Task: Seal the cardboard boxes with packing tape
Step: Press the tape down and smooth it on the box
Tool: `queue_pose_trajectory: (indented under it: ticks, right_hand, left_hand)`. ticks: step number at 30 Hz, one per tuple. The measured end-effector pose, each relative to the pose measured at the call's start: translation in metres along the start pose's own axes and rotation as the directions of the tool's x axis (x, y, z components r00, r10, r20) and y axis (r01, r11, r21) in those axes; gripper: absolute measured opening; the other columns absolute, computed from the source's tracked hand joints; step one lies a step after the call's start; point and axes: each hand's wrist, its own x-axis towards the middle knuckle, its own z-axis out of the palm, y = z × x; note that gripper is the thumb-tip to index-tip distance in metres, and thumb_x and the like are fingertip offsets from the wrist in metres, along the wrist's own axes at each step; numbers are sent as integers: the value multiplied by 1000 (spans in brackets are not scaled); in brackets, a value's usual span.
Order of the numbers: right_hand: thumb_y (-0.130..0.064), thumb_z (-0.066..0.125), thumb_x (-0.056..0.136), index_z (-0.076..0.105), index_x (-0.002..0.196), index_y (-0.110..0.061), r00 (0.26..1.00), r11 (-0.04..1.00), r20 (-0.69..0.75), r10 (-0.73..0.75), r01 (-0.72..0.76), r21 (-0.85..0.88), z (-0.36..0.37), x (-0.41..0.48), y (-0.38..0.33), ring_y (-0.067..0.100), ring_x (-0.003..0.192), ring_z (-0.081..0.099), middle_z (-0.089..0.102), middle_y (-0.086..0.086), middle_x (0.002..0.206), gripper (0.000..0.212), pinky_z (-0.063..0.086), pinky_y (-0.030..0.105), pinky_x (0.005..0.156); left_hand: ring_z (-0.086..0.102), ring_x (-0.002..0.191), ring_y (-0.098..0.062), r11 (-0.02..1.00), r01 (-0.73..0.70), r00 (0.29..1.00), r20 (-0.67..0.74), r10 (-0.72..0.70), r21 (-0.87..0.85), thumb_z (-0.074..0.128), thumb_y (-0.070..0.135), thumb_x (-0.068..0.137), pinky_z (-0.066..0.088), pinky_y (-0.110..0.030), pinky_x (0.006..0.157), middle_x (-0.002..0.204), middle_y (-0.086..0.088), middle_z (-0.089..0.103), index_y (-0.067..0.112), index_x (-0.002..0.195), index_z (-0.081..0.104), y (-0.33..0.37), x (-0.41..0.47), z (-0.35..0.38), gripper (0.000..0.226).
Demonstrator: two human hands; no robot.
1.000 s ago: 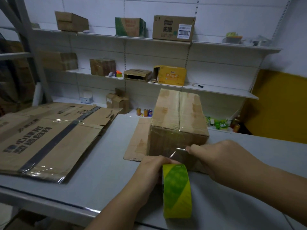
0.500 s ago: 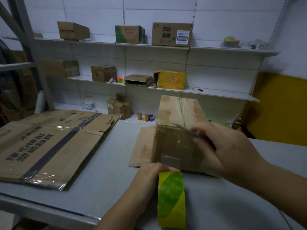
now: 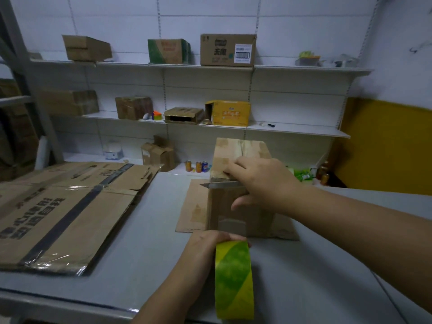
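A brown cardboard box [image 3: 243, 147] stands upright on a flat cardboard sheet [image 3: 192, 206] in the middle of the grey table [image 3: 140, 242]. My left hand [image 3: 205, 244] grips a green and yellow roll of packing tape [image 3: 233, 277] close to the foot of the box. A clear tape strip [image 3: 231, 224] runs from the roll up the box's front face. My right hand [image 3: 264, 181] lies over the box's top front edge, fingers flat on the top and thumb on the front, pressing the tape end down. The hand hides that tape end.
Large flattened cartons [image 3: 58, 218] with dark tape cover the table's left side. Wall shelves [image 3: 292, 129] behind carry several boxes. Small cans [image 3: 198, 166] and an open small box [image 3: 159, 154] stand beyond the table. A yellow panel [image 3: 385, 146] is at the right.
My right hand has pulled the tape end up from the box's lower front to its top edge and onto the top. The left hand kept the roll low by the box.
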Motion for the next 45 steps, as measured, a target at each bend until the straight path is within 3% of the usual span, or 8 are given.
queue_pose_trajectory:
  ticks: [7,12,18,21,26,28,36,45]
  right_hand:
    - [-65,20,91,35,99,-32,847,802,-326,420,-178,571,-3,-78,26,4,56,46,46,-12,70,38,29,14,44]
    - [-41,55,90,66,86,-28,884,864,117,453,-467,185,78,-183,55,18,76,61,60,-10,79,18,37,27,55]
    - [-44,63,86,72,94,-27,839,830,79,538,-544,125,93,-190,38,17,90,60,64,-8,94,21,38,25,61]
    - [-23,70,83,69,101,-25,816,693,-26,578,-473,544,72,-171,14,13,93,59,64,-5,101,18,47,25,73]
    - [-1,65,85,52,126,-25,963,312,163,216,-226,923,59,-115,-56,-4,109,57,57,-8,123,50,50,19,89]
    - [5,54,90,58,110,-18,969,433,-2,248,-108,895,64,-113,-68,-2,85,66,64,1,104,31,51,15,73]
    - [2,64,80,61,90,-32,966,30,-21,257,14,999,64,-97,-78,10,95,62,65,-8,100,36,49,26,79]
    - [-17,55,93,63,92,-34,995,231,36,90,-56,971,30,-102,-58,7,90,63,66,-10,94,19,50,24,77]
  left_hand:
    - [67,94,-37,991,19,998,-55,-27,-130,62,27,76,53,-45,87,90,-19,72,13,75,78,-4,-4,0,21]
    - [68,79,-33,983,40,989,-131,-64,-178,43,11,90,54,-35,72,85,-21,72,8,68,77,-2,-4,10,41]
    - [63,91,-39,990,38,972,-225,-69,-139,50,26,85,48,-47,86,89,-18,73,16,71,78,-1,-10,21,33]
    - [70,87,-23,998,-31,971,-238,16,-60,54,27,84,55,-37,82,78,-6,74,21,65,78,0,-21,29,31]
    - [68,82,-3,994,-102,981,-162,109,50,47,18,93,51,-12,65,90,5,74,23,86,74,4,-35,37,28]
    - [64,98,-2,993,-112,988,-99,116,46,48,23,90,50,-13,73,115,1,64,24,102,72,4,-35,28,27]
    - [63,106,-20,996,-46,994,-104,39,-72,64,25,70,52,-30,87,114,-8,66,12,97,75,6,-38,10,32]
    - [67,84,-23,956,-202,977,-19,211,211,83,26,60,56,-41,80,85,-9,73,22,84,78,31,-40,-9,25]
